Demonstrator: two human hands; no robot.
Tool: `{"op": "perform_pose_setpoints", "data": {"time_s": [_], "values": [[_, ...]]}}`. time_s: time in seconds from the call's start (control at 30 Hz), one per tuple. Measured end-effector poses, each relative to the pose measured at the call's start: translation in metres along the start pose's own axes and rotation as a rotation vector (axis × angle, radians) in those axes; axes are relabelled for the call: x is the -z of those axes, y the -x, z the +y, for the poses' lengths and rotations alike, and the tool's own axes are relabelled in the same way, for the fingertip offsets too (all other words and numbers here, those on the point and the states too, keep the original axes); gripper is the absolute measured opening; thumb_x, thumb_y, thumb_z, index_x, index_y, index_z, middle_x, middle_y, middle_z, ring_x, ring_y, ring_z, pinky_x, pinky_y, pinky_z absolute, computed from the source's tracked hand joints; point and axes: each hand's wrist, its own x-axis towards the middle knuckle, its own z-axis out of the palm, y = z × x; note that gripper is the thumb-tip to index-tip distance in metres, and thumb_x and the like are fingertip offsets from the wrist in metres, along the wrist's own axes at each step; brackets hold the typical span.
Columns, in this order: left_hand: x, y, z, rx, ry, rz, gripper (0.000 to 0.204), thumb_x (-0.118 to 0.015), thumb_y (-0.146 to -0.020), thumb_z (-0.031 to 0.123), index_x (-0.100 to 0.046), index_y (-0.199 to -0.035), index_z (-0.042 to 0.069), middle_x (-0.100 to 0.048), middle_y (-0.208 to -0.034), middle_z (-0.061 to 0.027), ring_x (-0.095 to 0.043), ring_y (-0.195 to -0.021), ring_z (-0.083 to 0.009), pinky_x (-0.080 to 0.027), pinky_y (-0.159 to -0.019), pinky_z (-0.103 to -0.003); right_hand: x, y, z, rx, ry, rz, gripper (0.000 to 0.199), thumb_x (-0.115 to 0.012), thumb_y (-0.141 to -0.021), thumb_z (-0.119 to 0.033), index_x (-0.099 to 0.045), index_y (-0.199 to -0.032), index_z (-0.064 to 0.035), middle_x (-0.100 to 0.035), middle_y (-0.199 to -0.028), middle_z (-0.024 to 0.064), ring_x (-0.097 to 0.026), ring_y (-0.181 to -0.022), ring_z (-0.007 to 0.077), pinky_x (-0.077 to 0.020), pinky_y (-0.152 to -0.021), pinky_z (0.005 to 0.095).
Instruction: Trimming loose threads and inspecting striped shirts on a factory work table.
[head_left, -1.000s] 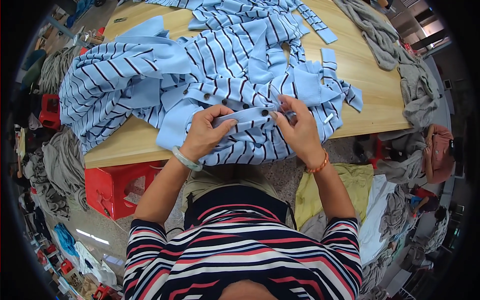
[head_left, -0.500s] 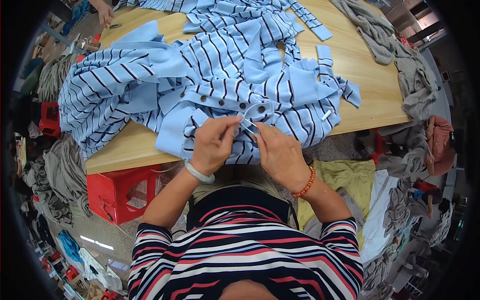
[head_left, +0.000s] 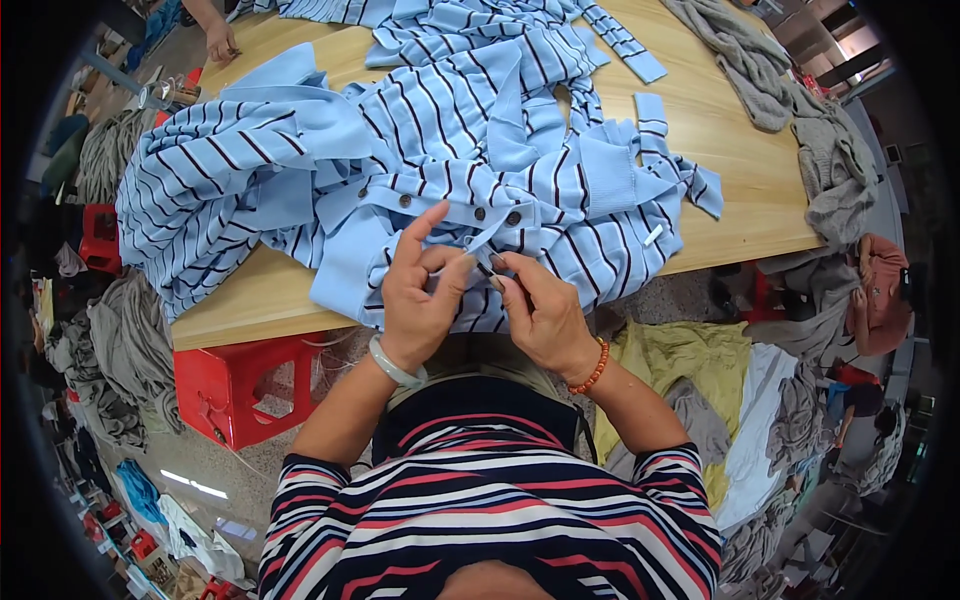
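Observation:
A light blue cardigan point(head_left: 440, 110) with dark stripes lies bunched over the table, its button band with dark buttons point(head_left: 480, 214) towards me. My left hand point(head_left: 420, 292) has its index finger stretched out, while its thumb and other fingers pinch a narrow light blue edge of the cardigan just below the band. Beside it, the thumb and fingers of my right hand point(head_left: 545, 312) are closed on a small dark thing at that same edge; its kind is too small to make out. Both hands are almost touching at the table's front edge.
More striped knitwear point(head_left: 340, 10) lies at the back of the wooden table point(head_left: 740, 190). Grey knits point(head_left: 835, 170) hang over its right side. Another person's hand point(head_left: 221, 42) rests at the far left. A red stool point(head_left: 240, 390) stands below the table, and yellow cloth point(head_left: 690, 370) lies at lower right.
The pale loop stretched between my hands no longer shows. My left index finger has lifted and straightened, and my right hand has come slightly down and left. The other person's hand shifted a little.

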Motion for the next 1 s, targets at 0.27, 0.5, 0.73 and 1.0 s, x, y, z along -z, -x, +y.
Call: {"op": "perform_pose_setpoints", "data": {"time_s": [0.27,0.5,0.73,1.0], "values": [[-0.001,-0.016,0.003,0.304,0.338,-0.121,0.027,-0.06,-0.097,0.016,-0.064,-0.118,0.0,-0.065,-0.102,0.0012,-0.053,-0.087,-0.0024,-0.041,-0.079,-0.017,0.003,-0.003,-0.008,-0.002,0.087,0.005,0.061,-0.057,-0.088,0.003,-0.036,-0.145,-0.003,-0.062,-0.121,0.0206,-0.063,-0.062,0.0257,-0.0494,-0.059,0.0305],[0.006,-0.018,-0.012,0.486,0.482,-0.153,0.023,-0.067,-0.091,0.011,-0.069,-0.11,-0.001,-0.068,-0.099,-0.0028,-0.058,-0.09,-0.0065,-0.045,-0.083,-0.02,0.001,-0.001,-0.015,-0.078,0.093,-0.087,0.06,-0.056,-0.087,0.006,-0.041,-0.144,-0.0058,-0.058,-0.128,0.0201,-0.068,-0.082,0.0324,-0.0525,-0.068,0.0325],[0.0,-0.01,-0.027,0.575,0.556,-0.109,0.021,-0.068,-0.09,0.01,-0.069,-0.107,-0.003,-0.069,-0.101,-0.0059,-0.062,-0.091,-0.0092,-0.047,-0.084,-0.023,-0.006,0.004,-0.015,-0.155,0.136,-0.061,0.054,-0.055,-0.087,0.006,-0.047,-0.139,-0.0064,-0.063,-0.119,0.021,-0.068,-0.088,0.0341,-0.0528,-0.071,0.0334],[0.016,-0.022,-0.014,0.904,0.926,-0.13,0.03,-0.063,-0.093,0.02,-0.059,-0.113,-0.003,-0.065,-0.11,-0.0143,-0.063,-0.102,-0.0218,-0.052,-0.088,-0.032,0.006,0.005,-0.002,-0.238,0.026,-0.013,0.046,-0.053,-0.089,0.005,-0.052,-0.134,-0.0055,-0.066,-0.093,0.0153,-0.056,-0.064,0.0179,-0.0474,-0.065,0.0278]]}}
